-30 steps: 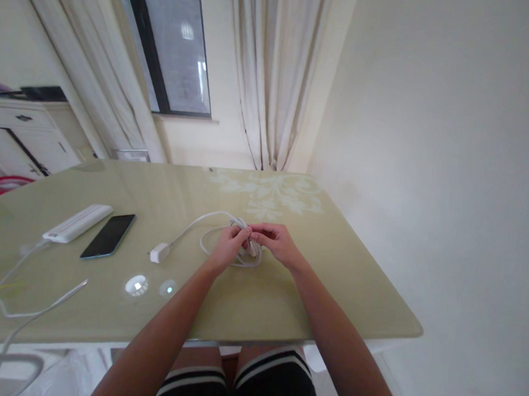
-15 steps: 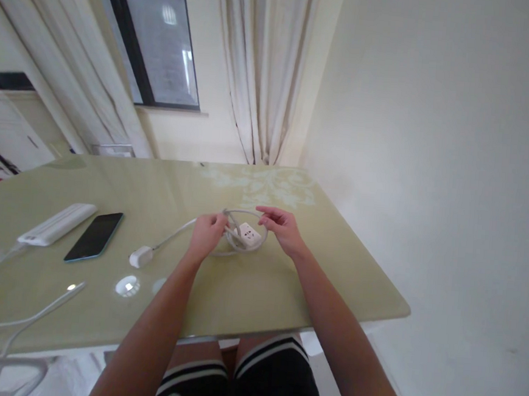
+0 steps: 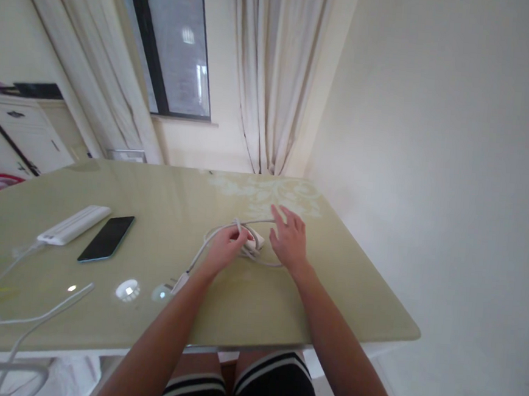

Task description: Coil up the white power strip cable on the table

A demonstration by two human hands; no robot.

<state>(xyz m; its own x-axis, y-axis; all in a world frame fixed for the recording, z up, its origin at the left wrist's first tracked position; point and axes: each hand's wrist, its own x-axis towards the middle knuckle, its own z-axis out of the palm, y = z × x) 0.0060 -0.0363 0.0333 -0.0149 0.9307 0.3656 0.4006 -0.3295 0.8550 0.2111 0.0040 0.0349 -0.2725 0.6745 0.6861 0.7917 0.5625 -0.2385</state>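
A white power strip point(image 3: 256, 239) with a pale grey cord point(image 3: 259, 262) looped about it rests on the table in front of me. My left hand point(image 3: 227, 249) is closed on the cord beside the strip and covers part of it. To the right, my right hand point(image 3: 288, 239) is open, its fingers spread at the edge of a loop of the cord, which passes out of sight behind the hand. The cord's white plug point(image 3: 179, 283) lies beside my left forearm, partly hidden by it.
On the left of the greenish table point(image 3: 164, 196) lie a dark phone point(image 3: 106, 238) and a long white block point(image 3: 74, 224) with a cable attached. A white cable point(image 3: 44, 317) runs off the near edge. A wall point(image 3: 431, 174) stands at the right.
The plug has been drawn nearer to my left forearm. My left hand has moved right, over the strip. My right hand's fingers have spread. The view has shifted slightly.
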